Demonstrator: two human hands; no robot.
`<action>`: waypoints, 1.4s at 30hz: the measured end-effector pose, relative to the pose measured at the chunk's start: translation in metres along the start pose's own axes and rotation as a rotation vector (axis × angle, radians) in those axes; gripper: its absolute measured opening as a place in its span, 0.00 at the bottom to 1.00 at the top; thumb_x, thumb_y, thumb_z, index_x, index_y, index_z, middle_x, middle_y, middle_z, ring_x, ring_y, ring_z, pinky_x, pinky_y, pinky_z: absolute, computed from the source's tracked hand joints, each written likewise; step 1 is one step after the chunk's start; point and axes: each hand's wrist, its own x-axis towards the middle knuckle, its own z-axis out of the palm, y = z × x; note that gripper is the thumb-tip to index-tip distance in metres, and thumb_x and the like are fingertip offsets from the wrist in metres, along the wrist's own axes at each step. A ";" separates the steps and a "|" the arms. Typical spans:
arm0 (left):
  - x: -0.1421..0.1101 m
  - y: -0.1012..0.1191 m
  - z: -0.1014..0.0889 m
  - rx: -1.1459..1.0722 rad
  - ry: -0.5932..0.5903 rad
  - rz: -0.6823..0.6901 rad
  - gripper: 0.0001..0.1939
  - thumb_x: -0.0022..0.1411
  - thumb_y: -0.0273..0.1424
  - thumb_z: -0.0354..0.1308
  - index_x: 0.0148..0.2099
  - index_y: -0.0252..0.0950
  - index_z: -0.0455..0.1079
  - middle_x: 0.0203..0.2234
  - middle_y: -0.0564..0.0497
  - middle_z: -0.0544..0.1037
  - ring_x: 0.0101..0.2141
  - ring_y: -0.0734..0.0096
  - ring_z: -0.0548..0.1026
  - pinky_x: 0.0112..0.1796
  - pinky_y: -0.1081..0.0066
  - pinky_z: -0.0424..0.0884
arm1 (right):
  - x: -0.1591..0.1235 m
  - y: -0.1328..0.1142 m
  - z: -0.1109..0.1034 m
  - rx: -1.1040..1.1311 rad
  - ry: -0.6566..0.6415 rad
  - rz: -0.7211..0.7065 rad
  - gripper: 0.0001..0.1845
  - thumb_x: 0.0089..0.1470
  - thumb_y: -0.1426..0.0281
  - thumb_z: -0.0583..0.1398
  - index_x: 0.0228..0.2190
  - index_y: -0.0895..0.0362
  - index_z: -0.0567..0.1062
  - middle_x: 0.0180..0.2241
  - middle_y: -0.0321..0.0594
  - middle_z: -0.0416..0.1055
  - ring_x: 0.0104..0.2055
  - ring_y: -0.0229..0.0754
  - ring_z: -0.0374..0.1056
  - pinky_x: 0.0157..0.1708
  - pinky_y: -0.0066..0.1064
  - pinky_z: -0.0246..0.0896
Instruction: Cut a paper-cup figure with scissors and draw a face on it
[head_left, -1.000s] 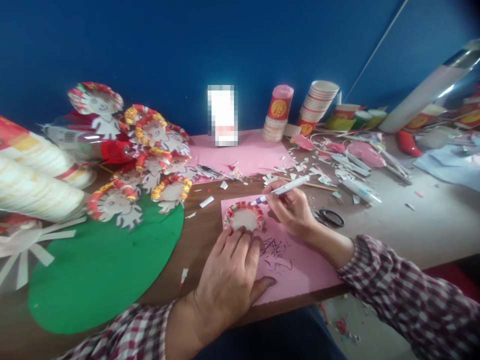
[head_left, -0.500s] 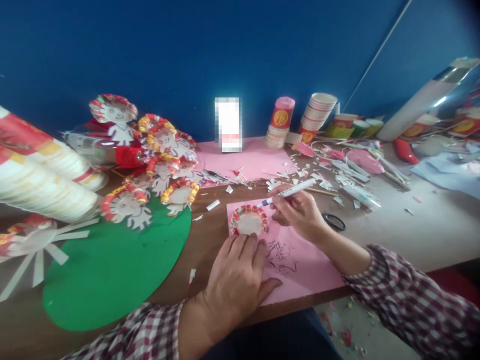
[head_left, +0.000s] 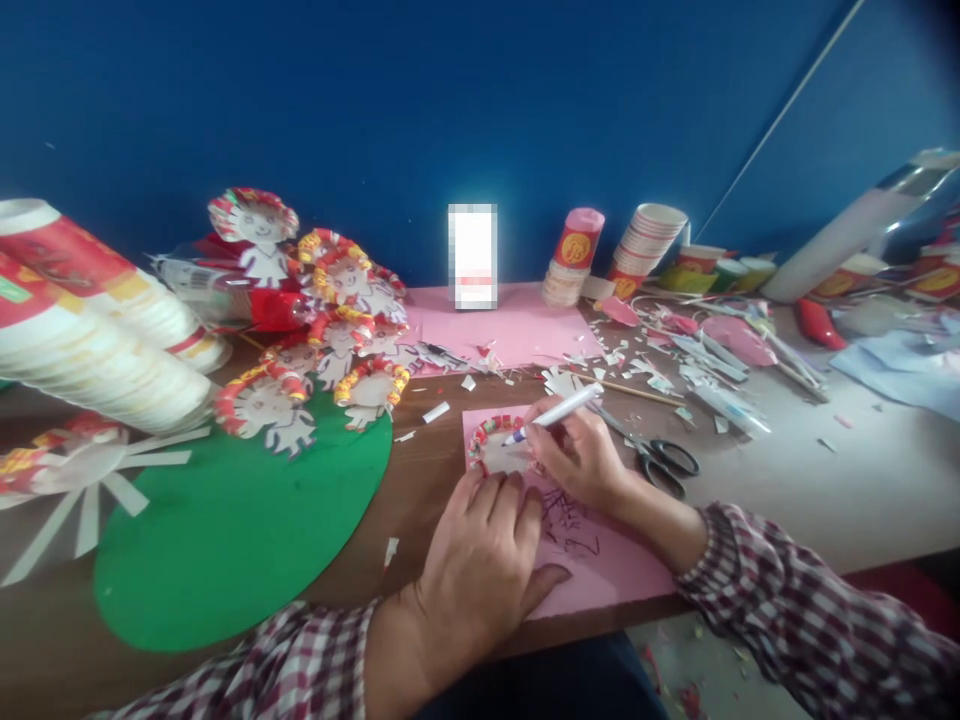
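My right hand (head_left: 581, 455) is closed around a white marker (head_left: 559, 408), its blue tip end pointing down at a paper cutout (head_left: 504, 458). Curled red and patterned paper rings the cutout's pale round middle, whose lower part is hidden by my hands. Flat across its near edge lies my left hand (head_left: 484, 545), fingers stretched out and thumb apart. Beneath both hands is a pink sheet (head_left: 630, 570) with dark scribbled lines.
Black-handled scissors (head_left: 667, 465) lie right of my right hand. Finished-looking paper figures (head_left: 277, 405) cluster at left by a green oval sheet (head_left: 240, 540). Stacked paper cups (head_left: 97, 350) lean at far left; another cup stack (head_left: 649, 245) stands at the back among paper scraps.
My right hand has moved left and down, bringing the marker tip from the cutout's curled rim to its pale middle. More of the scissors shows. My left hand stays on the cutout.
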 end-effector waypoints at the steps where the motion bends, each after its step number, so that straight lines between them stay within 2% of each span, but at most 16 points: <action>1: 0.000 0.000 0.000 0.000 0.002 0.000 0.33 0.60 0.53 0.46 0.51 0.29 0.68 0.45 0.37 0.73 0.45 0.50 0.70 0.52 0.49 0.60 | 0.001 0.002 0.000 0.018 -0.006 0.011 0.05 0.57 0.71 0.54 0.31 0.58 0.68 0.22 0.34 0.66 0.21 0.33 0.60 0.24 0.26 0.57; 6: 0.002 0.000 -0.001 0.020 0.016 0.004 0.34 0.61 0.53 0.45 0.52 0.29 0.68 0.45 0.37 0.73 0.45 0.52 0.70 0.52 0.50 0.59 | 0.003 0.007 0.002 0.041 0.005 0.029 0.06 0.58 0.70 0.54 0.32 0.58 0.68 0.23 0.35 0.67 0.22 0.34 0.61 0.25 0.26 0.58; 12: 0.001 0.001 0.000 0.022 0.026 0.001 0.33 0.61 0.53 0.45 0.51 0.28 0.68 0.44 0.37 0.74 0.45 0.52 0.70 0.52 0.50 0.60 | 0.005 0.006 0.003 0.030 -0.070 0.022 0.06 0.59 0.70 0.53 0.31 0.58 0.68 0.22 0.35 0.67 0.23 0.34 0.62 0.26 0.26 0.59; 21: 0.001 0.001 0.000 0.023 0.026 0.008 0.32 0.60 0.53 0.47 0.48 0.29 0.70 0.43 0.36 0.75 0.44 0.51 0.71 0.50 0.49 0.61 | 0.004 0.011 0.007 -0.023 -0.055 -0.078 0.04 0.56 0.70 0.56 0.32 0.57 0.69 0.25 0.40 0.71 0.28 0.39 0.67 0.30 0.30 0.62; 31: 0.001 0.000 -0.001 0.031 0.042 0.015 0.30 0.60 0.51 0.48 0.48 0.28 0.70 0.42 0.36 0.75 0.44 0.51 0.72 0.50 0.49 0.62 | 0.004 0.012 0.007 -0.018 -0.067 -0.080 0.05 0.56 0.71 0.56 0.32 0.59 0.70 0.29 0.43 0.73 0.31 0.42 0.68 0.34 0.33 0.63; 42: 0.001 0.001 0.000 0.008 0.039 0.004 0.31 0.61 0.52 0.45 0.49 0.29 0.70 0.43 0.36 0.74 0.45 0.51 0.71 0.51 0.49 0.62 | 0.003 0.015 0.008 -0.011 -0.055 -0.067 0.05 0.56 0.70 0.56 0.33 0.58 0.71 0.29 0.42 0.73 0.31 0.41 0.69 0.34 0.32 0.63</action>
